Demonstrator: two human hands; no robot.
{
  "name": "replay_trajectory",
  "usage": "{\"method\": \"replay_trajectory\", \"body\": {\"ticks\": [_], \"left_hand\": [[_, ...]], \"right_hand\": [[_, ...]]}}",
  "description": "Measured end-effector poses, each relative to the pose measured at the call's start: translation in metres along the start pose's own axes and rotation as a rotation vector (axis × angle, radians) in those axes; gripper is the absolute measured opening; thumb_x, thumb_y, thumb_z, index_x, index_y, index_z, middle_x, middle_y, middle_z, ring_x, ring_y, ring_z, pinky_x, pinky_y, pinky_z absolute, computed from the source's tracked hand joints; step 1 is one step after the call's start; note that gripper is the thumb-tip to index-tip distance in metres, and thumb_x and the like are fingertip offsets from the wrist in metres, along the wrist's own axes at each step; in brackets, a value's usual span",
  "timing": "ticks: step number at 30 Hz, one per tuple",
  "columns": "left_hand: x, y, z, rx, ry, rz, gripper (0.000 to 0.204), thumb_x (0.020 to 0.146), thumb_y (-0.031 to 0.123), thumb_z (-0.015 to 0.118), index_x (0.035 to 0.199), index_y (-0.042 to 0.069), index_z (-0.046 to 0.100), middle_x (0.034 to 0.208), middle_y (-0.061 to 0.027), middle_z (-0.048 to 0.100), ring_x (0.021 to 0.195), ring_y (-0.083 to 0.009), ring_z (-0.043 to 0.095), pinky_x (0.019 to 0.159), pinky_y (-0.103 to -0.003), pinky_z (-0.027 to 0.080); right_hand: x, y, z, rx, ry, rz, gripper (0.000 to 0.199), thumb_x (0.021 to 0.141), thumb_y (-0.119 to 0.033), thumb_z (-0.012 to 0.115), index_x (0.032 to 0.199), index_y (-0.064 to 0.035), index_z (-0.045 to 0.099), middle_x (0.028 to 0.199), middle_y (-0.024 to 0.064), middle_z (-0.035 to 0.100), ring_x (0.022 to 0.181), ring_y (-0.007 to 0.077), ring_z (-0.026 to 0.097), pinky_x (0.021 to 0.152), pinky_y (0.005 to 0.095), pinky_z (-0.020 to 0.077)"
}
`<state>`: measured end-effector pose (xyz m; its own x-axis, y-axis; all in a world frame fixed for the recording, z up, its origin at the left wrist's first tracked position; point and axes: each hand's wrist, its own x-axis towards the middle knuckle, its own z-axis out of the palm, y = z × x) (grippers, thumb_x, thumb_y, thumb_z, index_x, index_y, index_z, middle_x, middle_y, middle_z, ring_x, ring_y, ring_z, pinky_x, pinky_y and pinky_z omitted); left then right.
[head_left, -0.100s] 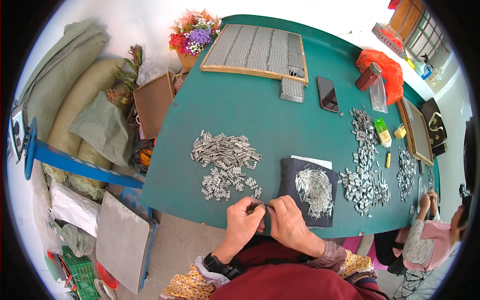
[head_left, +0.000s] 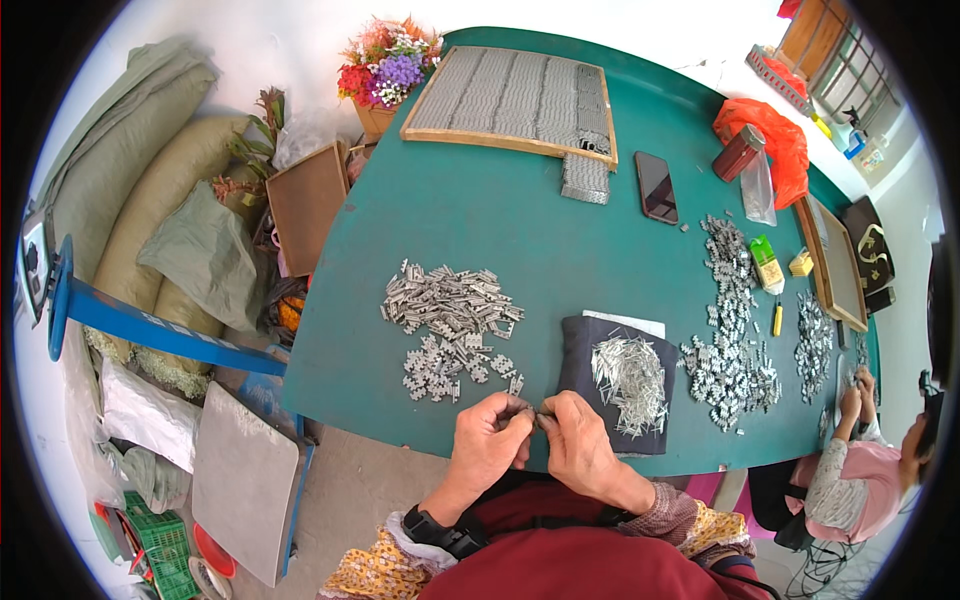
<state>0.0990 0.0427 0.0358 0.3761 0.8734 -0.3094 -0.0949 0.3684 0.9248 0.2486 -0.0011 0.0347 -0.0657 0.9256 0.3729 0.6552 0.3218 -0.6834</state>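
Note:
At the near edge of the green table, my left hand (head_left: 487,442) and my right hand (head_left: 583,445) meet fingertip to fingertip. Both are closed in a pinch; whatever small thing lies between them is hidden by the fingers. Just beyond my left hand spreads a heap of small grey metal pieces (head_left: 450,310), long ones at the back and flat notched ones in front. Beside my right hand, a dark folded cloth (head_left: 575,350) carries a pile of thin silvery pins (head_left: 630,385).
A wooden-framed tray (head_left: 500,95) of linked grey metal strips lies at the back, near a phone (head_left: 656,187). More metal pieces (head_left: 730,350) are heaped to the right, by a red can (head_left: 738,153) and a yellow-handled tool (head_left: 777,318). A co-worker (head_left: 850,470) sits at the far right.
My hands stay pinched together; the right hand has shifted very slightly. Nothing else has visibly moved.

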Motion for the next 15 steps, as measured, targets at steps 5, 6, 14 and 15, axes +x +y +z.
{"method": "replay_trajectory", "body": {"ticks": [5, 6, 14, 15], "left_hand": [[0.001, 0.004, -0.017, -0.042, -0.137, -0.041, 0.009, 0.092, 0.001, 0.058, 0.089, -0.005, 0.062, 0.072, -0.0082, 0.065, 0.048, -0.0093, 0.056, 0.04, -0.024, 0.045], [0.002, 0.002, -0.02, -0.077, -0.189, -0.034, 0.008, 0.092, 0.001, 0.058, 0.09, -0.005, 0.062, 0.072, -0.0088, 0.065, 0.047, -0.0096, 0.056, 0.04, -0.024, 0.045], [0.006, -0.003, -0.024, -0.269, -0.24, -0.095, 0.007, 0.091, 0.002, 0.059, 0.087, -0.004, 0.061, 0.071, -0.0062, 0.062, 0.048, -0.0094, 0.055, 0.04, -0.024, 0.043], [0.006, -0.003, -0.022, -0.225, -0.205, -0.099, 0.006, 0.09, 0.002, 0.061, 0.086, -0.003, 0.061, 0.068, -0.0051, 0.062, 0.048, -0.0089, 0.055, 0.04, -0.023, 0.043]], "right_hand": [[0.002, 0.006, -0.011, 0.585, -0.315, 0.495, 0.008, 0.098, -0.008, 0.052, 0.097, 0.0003, 0.055, 0.077, 0.0076, 0.056, 0.065, 0.0176, 0.05, 0.065, 0.0326, 0.0453], [0.0, 0.011, -0.011, 0.586, -0.316, 0.498, 0.008, 0.098, -0.008, 0.052, 0.097, 0.0003, 0.055, 0.077, 0.0076, 0.056, 0.065, 0.0176, 0.05, 0.065, 0.0326, 0.0453], [0.004, 0.022, -0.013, 1.292, -0.472, 0.932, 0.01, 0.099, -0.011, 0.052, 0.097, -0.002, 0.056, 0.081, 0.0014, 0.055, 0.067, 0.0116, 0.048, 0.063, 0.0266, 0.0418], [0.005, 0.017, -0.013, 1.292, -0.472, 0.934, 0.01, 0.099, -0.011, 0.052, 0.097, -0.002, 0.056, 0.081, 0.0014, 0.055, 0.067, 0.0116, 0.048, 0.063, 0.0266, 0.0418]]}}
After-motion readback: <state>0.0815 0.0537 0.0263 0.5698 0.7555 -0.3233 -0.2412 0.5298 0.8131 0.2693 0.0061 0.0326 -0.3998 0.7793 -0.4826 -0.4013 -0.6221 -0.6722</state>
